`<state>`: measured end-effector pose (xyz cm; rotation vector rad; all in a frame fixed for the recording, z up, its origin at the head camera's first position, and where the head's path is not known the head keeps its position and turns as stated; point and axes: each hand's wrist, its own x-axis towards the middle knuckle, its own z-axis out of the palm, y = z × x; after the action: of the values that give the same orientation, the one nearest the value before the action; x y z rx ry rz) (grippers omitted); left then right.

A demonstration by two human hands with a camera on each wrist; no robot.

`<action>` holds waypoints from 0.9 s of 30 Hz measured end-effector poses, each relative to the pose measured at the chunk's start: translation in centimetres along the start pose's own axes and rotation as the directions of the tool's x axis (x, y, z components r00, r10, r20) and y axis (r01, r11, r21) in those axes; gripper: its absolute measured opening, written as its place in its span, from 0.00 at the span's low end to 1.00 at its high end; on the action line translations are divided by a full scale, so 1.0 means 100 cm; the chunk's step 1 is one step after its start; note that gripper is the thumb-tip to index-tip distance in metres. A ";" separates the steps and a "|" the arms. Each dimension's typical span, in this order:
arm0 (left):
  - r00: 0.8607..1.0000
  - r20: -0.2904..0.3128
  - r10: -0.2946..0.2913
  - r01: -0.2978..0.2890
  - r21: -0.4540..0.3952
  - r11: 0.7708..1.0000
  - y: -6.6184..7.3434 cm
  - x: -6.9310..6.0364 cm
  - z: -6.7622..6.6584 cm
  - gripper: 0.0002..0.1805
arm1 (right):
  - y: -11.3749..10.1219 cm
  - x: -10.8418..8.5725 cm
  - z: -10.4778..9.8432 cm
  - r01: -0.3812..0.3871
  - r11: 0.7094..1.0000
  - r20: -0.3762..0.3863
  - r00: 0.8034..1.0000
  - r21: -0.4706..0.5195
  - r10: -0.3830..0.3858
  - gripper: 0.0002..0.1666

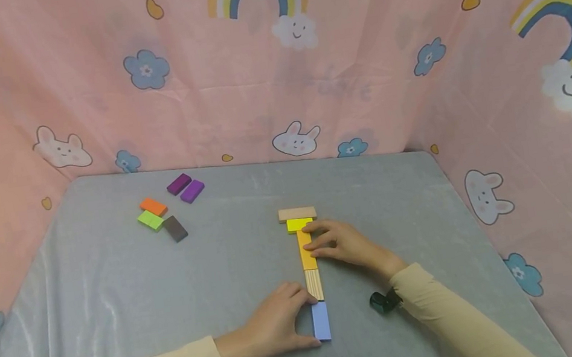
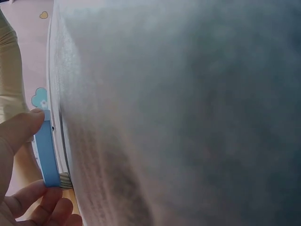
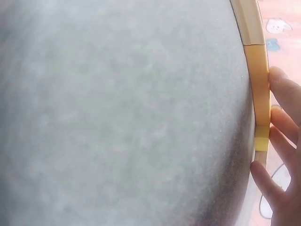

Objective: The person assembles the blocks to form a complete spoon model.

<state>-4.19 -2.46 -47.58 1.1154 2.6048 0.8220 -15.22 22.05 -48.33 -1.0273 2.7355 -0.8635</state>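
A line of blocks lies on the grey cloth. From far to near, it has a crosswise tan block, a yellow block, an orange block, a striped wooden block and a light-blue block. My left hand pinches the light-blue block lengthwise, thumb at its near end and fingertips at its far end by the striped one. The left wrist view shows the same grip on the blue block. My right hand touches the orange and yellow blocks with extended fingers; no grip shows.
Back left lie loose blocks: dark purple, violet, orange, green and dark grey. A grey cloth covers the table. Patterned pink curtains hang behind and beside it.
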 end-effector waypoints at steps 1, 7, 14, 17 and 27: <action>1.000 0.003 -0.005 0.005 0.000 1.000 0.000 0.000 0.001 0.34 | 0.000 0.000 0.000 0.002 1.000 -0.001 1.000 -0.001 -0.002 0.14; 1.000 0.011 -0.018 0.018 0.000 1.000 0.000 0.000 0.001 0.34 | -0.001 0.000 0.000 -0.002 1.000 -0.002 1.000 0.003 0.002 0.14; 1.000 -0.009 -0.008 0.008 0.035 0.999 0.002 0.000 0.002 0.34 | -0.001 -0.001 0.000 0.013 1.000 -0.011 1.000 0.002 -0.013 0.14; 1.000 -0.010 0.001 -0.001 0.048 0.999 0.004 -0.001 0.002 0.34 | -0.001 -0.001 0.000 0.017 1.000 -0.012 1.000 0.007 -0.017 0.14; 1.000 -0.015 0.000 0.002 0.090 0.996 0.006 0.000 0.006 0.35 | -0.002 -0.001 0.000 0.029 1.000 -0.021 0.999 0.008 -0.029 0.14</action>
<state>-3.63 -1.88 -47.72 1.1349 2.6790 0.7220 -15.05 22.00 -48.20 -1.0654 2.7386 -0.8937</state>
